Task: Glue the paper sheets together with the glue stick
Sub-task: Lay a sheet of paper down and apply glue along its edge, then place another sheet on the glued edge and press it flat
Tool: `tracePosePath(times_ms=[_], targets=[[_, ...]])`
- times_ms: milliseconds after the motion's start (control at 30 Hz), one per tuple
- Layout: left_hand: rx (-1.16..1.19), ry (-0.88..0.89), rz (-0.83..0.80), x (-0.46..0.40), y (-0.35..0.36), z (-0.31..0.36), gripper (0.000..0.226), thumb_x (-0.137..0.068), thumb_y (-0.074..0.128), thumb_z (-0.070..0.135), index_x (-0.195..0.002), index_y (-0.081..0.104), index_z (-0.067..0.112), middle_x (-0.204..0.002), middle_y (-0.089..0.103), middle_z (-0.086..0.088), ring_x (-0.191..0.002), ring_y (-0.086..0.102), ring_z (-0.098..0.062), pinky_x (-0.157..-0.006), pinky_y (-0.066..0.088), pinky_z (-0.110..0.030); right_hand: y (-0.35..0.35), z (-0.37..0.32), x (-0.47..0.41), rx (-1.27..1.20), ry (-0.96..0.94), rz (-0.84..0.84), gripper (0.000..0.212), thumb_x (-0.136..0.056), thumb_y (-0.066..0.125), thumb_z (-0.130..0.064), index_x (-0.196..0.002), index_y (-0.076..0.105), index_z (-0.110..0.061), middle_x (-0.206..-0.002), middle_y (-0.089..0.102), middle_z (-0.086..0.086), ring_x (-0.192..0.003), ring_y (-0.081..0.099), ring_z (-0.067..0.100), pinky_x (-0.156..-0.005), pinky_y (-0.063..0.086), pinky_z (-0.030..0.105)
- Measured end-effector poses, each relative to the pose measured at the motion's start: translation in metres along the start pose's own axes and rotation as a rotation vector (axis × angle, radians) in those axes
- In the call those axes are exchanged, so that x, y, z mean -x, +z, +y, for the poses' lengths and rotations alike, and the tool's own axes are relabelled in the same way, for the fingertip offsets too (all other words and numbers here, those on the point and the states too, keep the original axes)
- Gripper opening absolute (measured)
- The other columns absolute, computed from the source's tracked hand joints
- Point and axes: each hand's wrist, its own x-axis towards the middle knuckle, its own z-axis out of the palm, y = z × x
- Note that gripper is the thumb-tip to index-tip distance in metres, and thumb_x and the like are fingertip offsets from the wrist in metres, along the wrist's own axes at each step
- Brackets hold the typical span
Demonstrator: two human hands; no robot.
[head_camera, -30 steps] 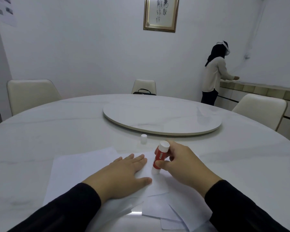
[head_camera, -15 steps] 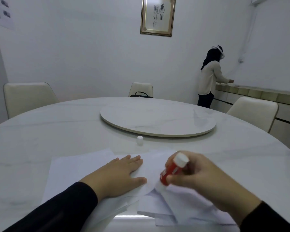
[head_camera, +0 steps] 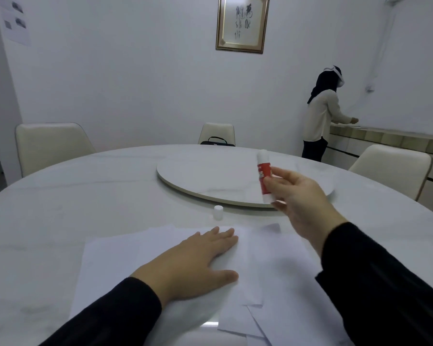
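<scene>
- Left hand [head_camera: 198,258] lies flat, palm down, fingers straight and together, thumb spread to the side, pressing on the paper sheets [head_camera: 273,265].
- Paper sheets: several white sheets overlapping loosely at the near edge of the round table [head_camera: 85,191]; lower corners of some stick out toward the bottom of the frame, one past the table's edge.
- Right hand [head_camera: 300,198] is raised above the table, clear of the paper, pinching the glue stick [head_camera: 264,176] between thumb and fingertips near its lower end.
- Glue stick: red body with white ends, held nearly upright in the air in front of the turntable [head_camera: 210,176]; it touches neither paper nor table. Whether the glue end points up or down, cannot tell.
- Small white cap [head_camera: 218,212] stands upright on the table, just beyond the far edge of the sheets, near the turntable's rim, apart from both hands.
- Both forearms wear black sleeves.
- Background: cream chairs around the table, a dark bag [head_camera: 217,142] on the far chair, a framed calligraphy piece [head_camera: 242,22] on the wall, another person [head_camera: 321,116] standing at a counter on the right, back turned.
</scene>
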Motion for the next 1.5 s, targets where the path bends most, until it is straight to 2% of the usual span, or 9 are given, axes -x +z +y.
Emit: tracePosePath(times_ms=[133, 300, 467, 633, 867, 933, 1100, 1233, 1500], targets=[[-0.021, 0.052, 0.015, 0.0, 0.002, -0.001, 0.07, -0.083, 0.048, 0.059, -0.145, 0.019, 0.047, -0.151, 0.003, 0.036, -0.129, -0.007, 0.021, -0.11, -0.003, -0.017, 0.025, 0.035, -0.033, 0.327, -0.024, 0.06, 0.028, -0.079, 0.07, -0.001, -0.103, 0.063, -0.011, -0.096, 0.069, 0.007, -0.093, 0.066, 0.025, -0.083, 0.054, 0.038], [-0.02, 0.037, 0.023, 0.001, 0.003, -0.003, 0.067, -0.081, 0.049, 0.062, -0.142, 0.028, 0.044, -0.152, 0.008, 0.034, -0.138, -0.003, 0.013, -0.106, 0.005, -0.017, 0.037, 0.065, -0.053, 0.639, -0.07, 0.07, 0.02, -0.079, 0.071, -0.008, -0.095, 0.064, -0.017, -0.075, 0.06, -0.01, -0.069, 0.056, 0.002, -0.059, 0.041, 0.016], [-0.086, 0.044, -0.027, 0.0, 0.002, -0.004, 0.063, -0.088, 0.04, 0.06, -0.146, 0.022, 0.042, -0.155, 0.002, 0.029, -0.14, -0.011, 0.01, -0.115, 0.001, -0.026, 0.037, 0.077, -0.057, 0.691, -0.054, 0.044, 0.022, -0.076, 0.075, -0.01, -0.096, 0.068, -0.014, -0.076, 0.064, -0.008, -0.066, 0.058, 0.0, -0.057, 0.041, 0.015], [-0.174, 0.039, -0.097, 0.001, 0.005, -0.006, 0.058, -0.096, 0.029, 0.052, -0.149, 0.009, 0.039, -0.157, -0.002, 0.022, -0.141, -0.012, 0.007, -0.116, -0.014, -0.032, 0.018, 0.061, -0.05, 0.6, 0.008, 0.046, 0.049, -0.072, 0.081, -0.018, -0.117, 0.062, -0.012, -0.105, 0.067, 0.001, -0.089, 0.061, 0.014, -0.057, 0.04, 0.017], [-0.114, 0.026, -0.097, 0.003, 0.005, -0.005, 0.057, -0.097, 0.032, 0.049, -0.149, 0.01, 0.039, -0.156, -0.002, 0.024, -0.14, -0.008, 0.009, -0.115, -0.007, -0.021, -0.031, 0.033, -0.028, 1.339, 0.116, -0.27, 0.021, -0.071, 0.079, -0.035, -0.087, 0.071, -0.023, -0.075, 0.062, -0.013, -0.07, 0.057, 0.004, -0.058, 0.041, 0.016], [-0.103, 0.023, -0.082, 0.003, 0.005, -0.006, 0.057, -0.096, 0.033, 0.049, -0.148, 0.012, 0.041, -0.156, -0.001, 0.025, -0.14, -0.007, 0.01, -0.115, -0.007, -0.021, -0.035, 0.038, -0.024, 1.349, 0.089, -0.273, 0.009, -0.072, 0.078, -0.027, -0.071, 0.069, -0.024, -0.071, 0.063, -0.011, -0.062, 0.056, 0.003, -0.05, 0.038, 0.014], [-0.028, -0.014, -0.026, 0.004, 0.006, -0.008, 0.056, -0.092, 0.039, 0.053, -0.144, 0.021, 0.046, -0.154, 0.008, 0.03, -0.137, 0.001, 0.013, -0.114, -0.002, -0.019, -0.047, 0.027, -0.02, 1.287, 0.025, -0.196, 0.022, -0.077, 0.073, -0.016, -0.059, 0.063, -0.023, -0.065, 0.062, -0.006, -0.06, 0.057, 0.011, -0.055, 0.042, 0.021], [-0.011, -0.037, 0.037, 0.007, 0.006, -0.007, 0.056, -0.086, 0.043, 0.058, -0.139, 0.03, 0.049, -0.149, 0.02, 0.032, -0.135, 0.021, 0.007, -0.109, 0.019, -0.02, -0.062, 0.014, -0.017, 1.325, -0.036, -0.192, 0.018, -0.082, 0.07, -0.014, -0.067, 0.062, -0.021, -0.068, 0.059, -0.007, -0.062, 0.053, 0.008, -0.056, 0.04, 0.017], [-0.002, -0.062, 0.017, 0.008, 0.007, -0.005, 0.056, -0.086, 0.041, 0.059, -0.139, 0.028, 0.051, -0.149, 0.019, 0.034, -0.14, 0.015, 0.003, -0.115, 0.017, -0.027, -0.094, 0.007, -0.006, 0.985, 0.109, -0.059, 0.011, -0.074, 0.077, -0.008, -0.073, 0.067, -0.008, -0.071, 0.065, 0.007, -0.065, 0.059, 0.02, -0.056, 0.051, 0.025]])
